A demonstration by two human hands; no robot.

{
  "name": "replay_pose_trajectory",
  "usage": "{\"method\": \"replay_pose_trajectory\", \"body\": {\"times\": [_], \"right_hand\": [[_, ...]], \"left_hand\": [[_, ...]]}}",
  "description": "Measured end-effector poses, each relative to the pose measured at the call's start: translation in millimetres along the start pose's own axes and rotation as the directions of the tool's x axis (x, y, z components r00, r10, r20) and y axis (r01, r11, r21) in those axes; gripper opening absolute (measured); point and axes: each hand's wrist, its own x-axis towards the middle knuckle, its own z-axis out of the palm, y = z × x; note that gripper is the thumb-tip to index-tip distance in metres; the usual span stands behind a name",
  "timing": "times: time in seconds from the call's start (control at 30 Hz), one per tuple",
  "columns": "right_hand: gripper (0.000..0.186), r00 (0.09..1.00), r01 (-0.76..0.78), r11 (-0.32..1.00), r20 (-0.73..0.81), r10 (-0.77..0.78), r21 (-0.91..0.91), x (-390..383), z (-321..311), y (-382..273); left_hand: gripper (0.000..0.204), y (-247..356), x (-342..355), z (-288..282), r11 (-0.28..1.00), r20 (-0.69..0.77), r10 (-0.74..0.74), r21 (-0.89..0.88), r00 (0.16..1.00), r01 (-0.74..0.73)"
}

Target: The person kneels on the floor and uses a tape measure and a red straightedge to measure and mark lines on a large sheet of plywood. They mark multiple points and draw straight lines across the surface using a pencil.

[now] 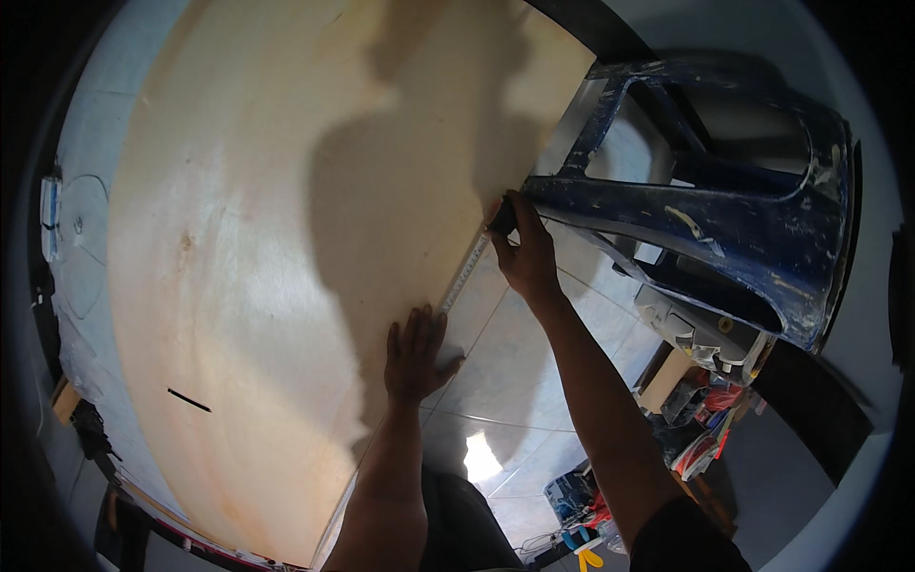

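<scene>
A large pale plywood sheet (238, 286) fills the left and middle of the view, with a shadow across it. Along its right edge runs the blade of a tape measure (467, 273). My right hand (526, 250) is closed around the tape measure's dark case at the sheet's edge, beside the dark blue plastic stool. Nearer to me, my left hand (416, 357) lies flat on the sheet by its edge, fingers stretched and thumb out to the side. Its fingertips are at the near visible end of the blade; whether they press on it is hidden.
The paint-marked blue stool (686, 214) lies on its side at the right, close to the sheet. Pale floor tiles (505, 381) show beyond the edge. A grey case (705, 329) and assorted items stand at right. A thin black stick-like thing (189, 399) lies on the sheet.
</scene>
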Motion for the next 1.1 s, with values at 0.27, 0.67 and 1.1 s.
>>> {"method": "replay_pose_trajectory", "body": {"times": [0.27, 0.67, 1.1], "right_hand": [[0.069, 1.000, 0.003, 1.000, 0.020, -0.004, 0.021, 2, -5, 2], [0.071, 0.969, 0.188, 0.969, 0.190, -0.156, -0.162, 22, -14, 16], [0.040, 0.915, 0.235, 0.967, 0.357, -0.186, -0.097, 65, -24, 98]], "left_hand": [[0.094, 6, 1, 1, 0.996, -0.024, 0.020, 0.083, 1.000, -0.018], [0.103, -1, -1, 7, 0.999, 0.071, -0.032, 0.036, 0.997, 0.030], [0.099, -6, 7, 34, 0.972, -0.254, 0.080, -0.194, 0.964, -0.132]]}}
